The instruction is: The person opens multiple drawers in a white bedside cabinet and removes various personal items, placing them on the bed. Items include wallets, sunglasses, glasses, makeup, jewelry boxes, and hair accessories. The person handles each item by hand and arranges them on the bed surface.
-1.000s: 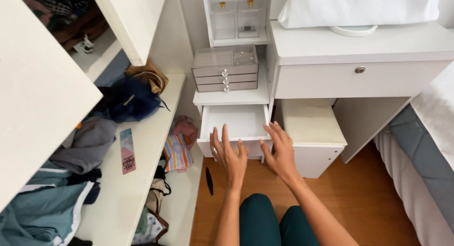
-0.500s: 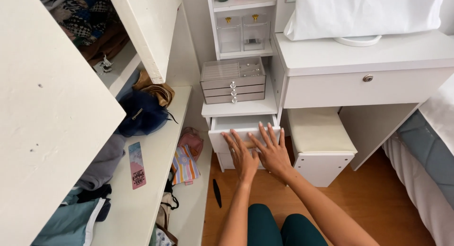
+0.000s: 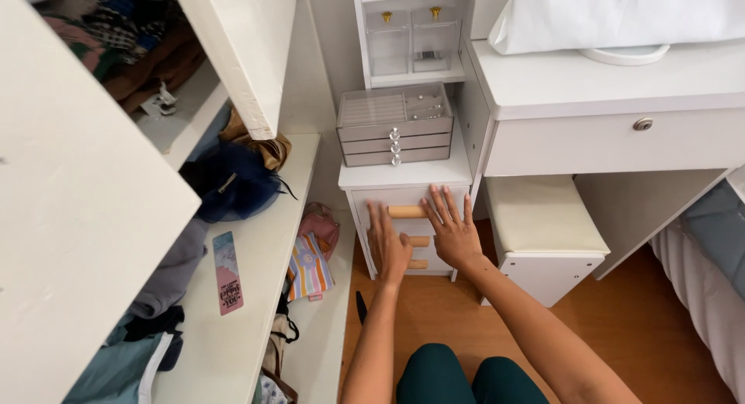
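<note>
Both hands [image 3: 423,237] lie flat against the shut top drawer [image 3: 409,203]

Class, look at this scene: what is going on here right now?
A person sits facing a small white drawer unit with wooden handles. Both hands are flat against its drawer fronts: the left hand lower, the right hand by the top wooden handle. The top drawer now looks pushed shut. A grey jewellery box with crystal knobs sits on top.
</note>
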